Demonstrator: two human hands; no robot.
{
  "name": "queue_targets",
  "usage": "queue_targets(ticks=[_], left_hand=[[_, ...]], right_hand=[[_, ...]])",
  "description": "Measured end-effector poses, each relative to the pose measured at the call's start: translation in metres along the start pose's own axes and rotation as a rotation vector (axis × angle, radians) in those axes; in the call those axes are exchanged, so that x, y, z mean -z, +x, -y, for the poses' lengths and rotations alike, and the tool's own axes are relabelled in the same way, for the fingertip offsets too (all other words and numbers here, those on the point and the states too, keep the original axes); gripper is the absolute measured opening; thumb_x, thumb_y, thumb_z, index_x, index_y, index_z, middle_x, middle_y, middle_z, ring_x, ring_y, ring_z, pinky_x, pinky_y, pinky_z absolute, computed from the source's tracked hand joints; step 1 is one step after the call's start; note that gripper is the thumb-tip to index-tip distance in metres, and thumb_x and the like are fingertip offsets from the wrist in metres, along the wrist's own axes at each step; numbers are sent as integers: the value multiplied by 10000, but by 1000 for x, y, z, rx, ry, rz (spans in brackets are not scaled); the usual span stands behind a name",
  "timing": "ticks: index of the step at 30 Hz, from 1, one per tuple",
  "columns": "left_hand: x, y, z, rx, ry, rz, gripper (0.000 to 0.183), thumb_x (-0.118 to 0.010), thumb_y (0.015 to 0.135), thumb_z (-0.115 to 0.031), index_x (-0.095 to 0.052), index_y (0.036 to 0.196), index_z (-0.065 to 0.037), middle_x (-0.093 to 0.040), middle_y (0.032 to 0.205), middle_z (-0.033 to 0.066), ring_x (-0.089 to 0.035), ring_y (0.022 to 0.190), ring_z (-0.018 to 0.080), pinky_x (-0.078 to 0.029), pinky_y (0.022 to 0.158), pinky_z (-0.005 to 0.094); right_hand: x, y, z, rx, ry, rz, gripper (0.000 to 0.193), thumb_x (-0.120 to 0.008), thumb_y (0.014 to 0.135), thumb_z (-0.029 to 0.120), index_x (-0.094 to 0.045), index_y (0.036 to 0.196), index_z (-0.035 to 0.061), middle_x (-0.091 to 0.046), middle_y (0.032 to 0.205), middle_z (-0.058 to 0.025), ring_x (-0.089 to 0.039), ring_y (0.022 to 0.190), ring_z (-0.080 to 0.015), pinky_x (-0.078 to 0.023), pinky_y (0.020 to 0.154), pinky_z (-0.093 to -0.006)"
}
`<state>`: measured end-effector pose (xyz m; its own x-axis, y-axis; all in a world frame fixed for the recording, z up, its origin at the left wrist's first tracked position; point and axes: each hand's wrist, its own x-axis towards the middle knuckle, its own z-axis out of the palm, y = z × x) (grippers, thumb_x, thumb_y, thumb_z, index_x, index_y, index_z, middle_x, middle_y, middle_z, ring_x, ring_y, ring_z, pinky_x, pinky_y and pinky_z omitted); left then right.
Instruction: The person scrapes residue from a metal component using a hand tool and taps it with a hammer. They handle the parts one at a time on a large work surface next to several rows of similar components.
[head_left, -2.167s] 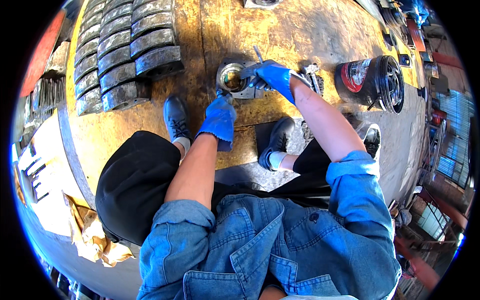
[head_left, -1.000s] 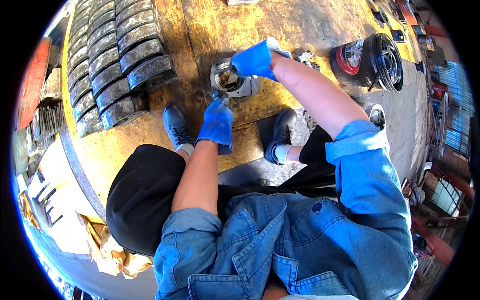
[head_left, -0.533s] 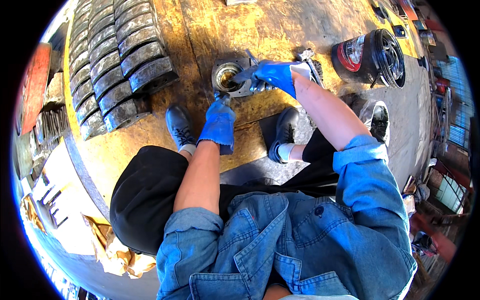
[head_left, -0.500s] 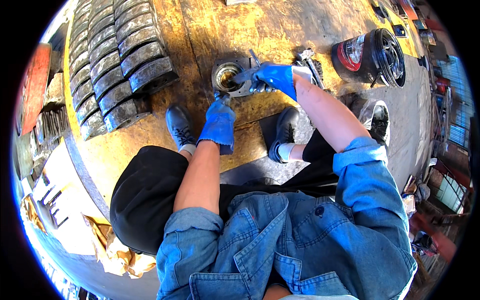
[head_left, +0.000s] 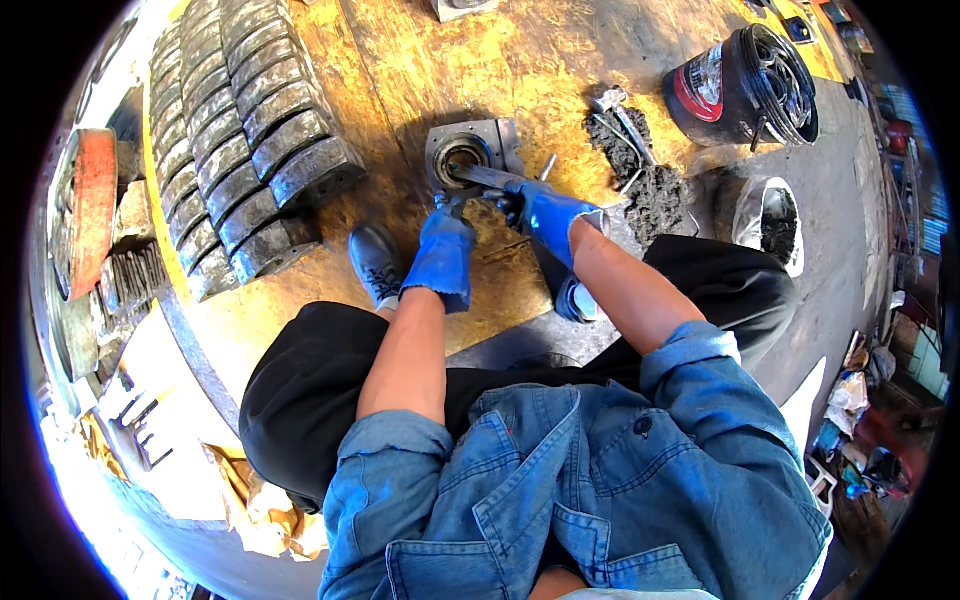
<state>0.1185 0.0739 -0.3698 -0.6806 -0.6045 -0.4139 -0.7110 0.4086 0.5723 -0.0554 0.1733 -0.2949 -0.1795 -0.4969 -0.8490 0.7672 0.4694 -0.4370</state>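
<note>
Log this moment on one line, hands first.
left hand: at near edge of block | right hand: gripping flat bar, end at block's opening | curved pieces: in rows, left | bucket: right of block

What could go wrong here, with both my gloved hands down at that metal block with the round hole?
The flat metal tool in your right hand could slip off the bore and jab your left hand, which is at the near edge of the block. Its tip might also scratch the bore wall. And the dark, clumpy material lying to the right could get onto your gloves and into the hole.
</note>
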Motion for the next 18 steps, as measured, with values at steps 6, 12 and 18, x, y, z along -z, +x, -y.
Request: queue_targets(ticks=[6, 12, 18], left_hand=[[7, -10, 1, -61, -62, -82, 603, -636, 796, -102, -566, 1391, -177, -683, 1093, 237, -655, 973, 428, -534, 788, 479], [49, -53, -38, -7, -438, -28, 558, -534, 834, -2, -575, 1372, -144, -675, 1038, 251, -650, 889, 424, -507, 715, 452], [34, -27, 8, -193, -185, -154, 542, -500, 825, -25, -600, 1354, -82, -682, 1115, 201, -660, 890, 309, -522, 766, 381]], right_hand=[[23, -16, 14, 9, 139, 126, 187, -519, 1029, 203, -606, 1138, 79, -718, 907, -65, -558, 598, -106, -451, 504, -269], [38, -89, 94, -1, 102, 220, 279, -500, 1026, 215, -578, 1240, 54, -728, 974, -88, -519, 556, -121, -380, 446, -278], [91, -225, 195, 242, 34, -49, 267, -573, 1002, 300, -663, 1148, 96, -760, 941, -56, -512, 477, -94, -385, 402, -242]])
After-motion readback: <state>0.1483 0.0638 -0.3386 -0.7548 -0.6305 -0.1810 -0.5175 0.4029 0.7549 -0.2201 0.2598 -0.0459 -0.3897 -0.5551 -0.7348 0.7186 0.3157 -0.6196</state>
